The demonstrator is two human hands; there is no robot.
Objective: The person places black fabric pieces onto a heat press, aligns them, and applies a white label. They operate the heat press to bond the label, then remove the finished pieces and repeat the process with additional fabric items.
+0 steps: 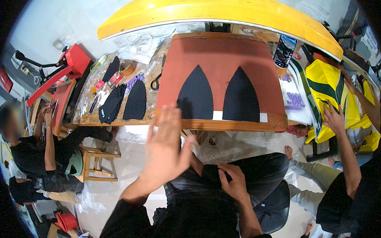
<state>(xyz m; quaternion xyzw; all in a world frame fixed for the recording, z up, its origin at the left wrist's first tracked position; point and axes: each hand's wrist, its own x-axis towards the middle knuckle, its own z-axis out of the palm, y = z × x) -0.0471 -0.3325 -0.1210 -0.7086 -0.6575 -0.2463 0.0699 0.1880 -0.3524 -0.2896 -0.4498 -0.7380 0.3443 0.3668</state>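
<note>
My left hand (pixel 166 146) is raised, palm down, over the front edge of a heat press's lower platen, fingers extended and thumb apart. It is blurred and holds nothing visible. On the platen's red-brown pad (pixel 238 56) two pointed black fabric panels lie side by side, a left one (pixel 197 93) and a right one (pixel 241 95). Pieces of white paper (pixel 217 115) show by their lower right corners. My fingertips overlap the left panel's lower edge in view; contact cannot be told. My right hand (pixel 235 182) rests over my lap, fingers loosely bent, nothing visible in it.
The press's yellow upper housing (pixel 218 8) arches over the platen's back. Leftward are stacked black panels (pixel 113 104), scissors (pixel 155 83), a tape roll (pixel 126 68) and a red heat press (pixel 76 61) with a seated person. At right, a person handles yellow-green fabric (pixel 326 82) near a phone (pixel 285 51).
</note>
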